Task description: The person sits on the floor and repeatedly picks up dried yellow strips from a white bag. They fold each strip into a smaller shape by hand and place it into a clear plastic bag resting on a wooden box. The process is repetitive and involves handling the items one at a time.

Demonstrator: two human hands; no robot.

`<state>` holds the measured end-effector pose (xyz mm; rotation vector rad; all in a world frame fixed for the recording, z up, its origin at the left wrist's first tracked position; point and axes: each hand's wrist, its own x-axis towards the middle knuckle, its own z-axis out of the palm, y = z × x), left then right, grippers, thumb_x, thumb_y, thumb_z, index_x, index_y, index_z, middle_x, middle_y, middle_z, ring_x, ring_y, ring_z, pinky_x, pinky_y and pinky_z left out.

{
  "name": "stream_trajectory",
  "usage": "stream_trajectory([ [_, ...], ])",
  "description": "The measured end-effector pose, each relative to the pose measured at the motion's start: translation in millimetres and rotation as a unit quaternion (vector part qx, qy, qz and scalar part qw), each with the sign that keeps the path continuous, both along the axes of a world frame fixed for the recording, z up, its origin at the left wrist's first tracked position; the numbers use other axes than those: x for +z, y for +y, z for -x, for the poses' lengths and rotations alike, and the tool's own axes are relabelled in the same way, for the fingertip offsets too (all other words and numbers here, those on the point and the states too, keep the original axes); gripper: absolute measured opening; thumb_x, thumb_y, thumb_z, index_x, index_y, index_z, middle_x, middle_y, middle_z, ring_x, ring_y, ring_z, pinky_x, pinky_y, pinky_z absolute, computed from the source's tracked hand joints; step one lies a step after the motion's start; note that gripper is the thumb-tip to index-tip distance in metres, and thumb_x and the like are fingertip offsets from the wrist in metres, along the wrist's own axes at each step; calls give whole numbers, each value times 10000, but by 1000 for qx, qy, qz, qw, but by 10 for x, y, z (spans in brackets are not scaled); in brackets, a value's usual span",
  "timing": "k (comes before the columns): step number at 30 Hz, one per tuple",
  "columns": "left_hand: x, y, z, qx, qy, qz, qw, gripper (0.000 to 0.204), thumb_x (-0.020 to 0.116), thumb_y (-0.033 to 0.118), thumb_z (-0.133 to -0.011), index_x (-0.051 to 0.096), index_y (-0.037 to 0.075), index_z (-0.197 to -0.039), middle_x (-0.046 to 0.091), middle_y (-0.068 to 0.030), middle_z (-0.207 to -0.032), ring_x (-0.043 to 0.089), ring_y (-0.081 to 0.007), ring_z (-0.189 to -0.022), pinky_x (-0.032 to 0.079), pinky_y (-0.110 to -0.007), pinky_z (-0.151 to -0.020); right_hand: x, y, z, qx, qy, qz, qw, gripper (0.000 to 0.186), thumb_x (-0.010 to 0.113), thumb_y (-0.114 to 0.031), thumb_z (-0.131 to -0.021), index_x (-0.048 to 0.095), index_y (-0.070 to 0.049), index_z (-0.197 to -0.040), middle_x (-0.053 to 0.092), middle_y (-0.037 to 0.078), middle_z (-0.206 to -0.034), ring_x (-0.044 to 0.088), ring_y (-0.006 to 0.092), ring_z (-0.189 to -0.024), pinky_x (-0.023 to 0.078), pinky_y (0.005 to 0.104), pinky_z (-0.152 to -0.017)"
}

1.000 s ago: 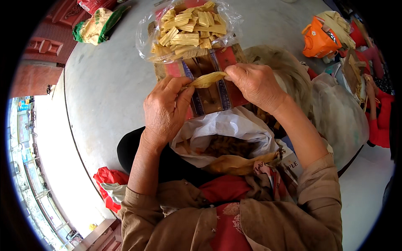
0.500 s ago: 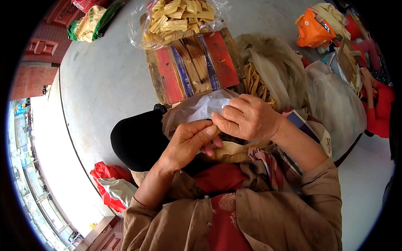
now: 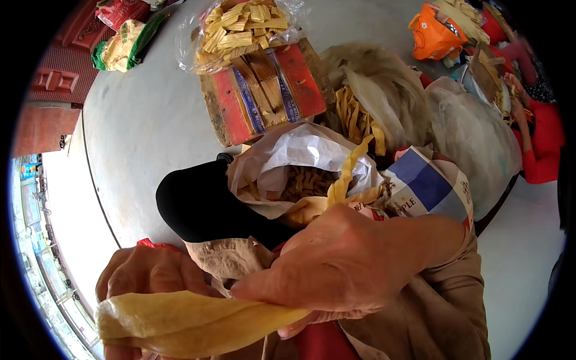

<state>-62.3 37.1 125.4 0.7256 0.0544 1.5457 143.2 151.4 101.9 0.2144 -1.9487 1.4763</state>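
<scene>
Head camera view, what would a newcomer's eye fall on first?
Probably the broad yellow strip in the right hand, large across the lower left. Next, perhaps, the heap of yellow pieces near the top, at the far end of the red board. The orange container at upper right also stands out.

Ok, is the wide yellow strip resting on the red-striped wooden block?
No, the right hand grips the wide yellow strip close to the camera, apart from the red-striped wooden block farther off.
</scene>
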Motion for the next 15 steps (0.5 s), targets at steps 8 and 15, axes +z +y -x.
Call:
stream_trajectory([
  [8, -479, 204, -301, 282, 823, -150, 470, 200, 795, 230, -697, 747, 113, -852, 676, -105, -1232, 628, -289, -1173, 480, -492, -1008, -428, 222, -220, 79, -376, 186, 904, 384, 603, -380, -1023, 628, -8, -1111, 695, 168, -841, 644, 295, -684, 501, 372, -662],
  [15, -653, 200, -438, 222, 855, -180, 433, 204, 738, 136, -612, 677, 102, -804, 620, -51, -1040, 622, -184, -910, 536, -257, -608, -802, 139, -285, 48, -332, 485, 808, 216, 725, -229, -961, 714, -14, -976, 643, -20, -740, 466, 6, -554, 346, 174, -485],
])
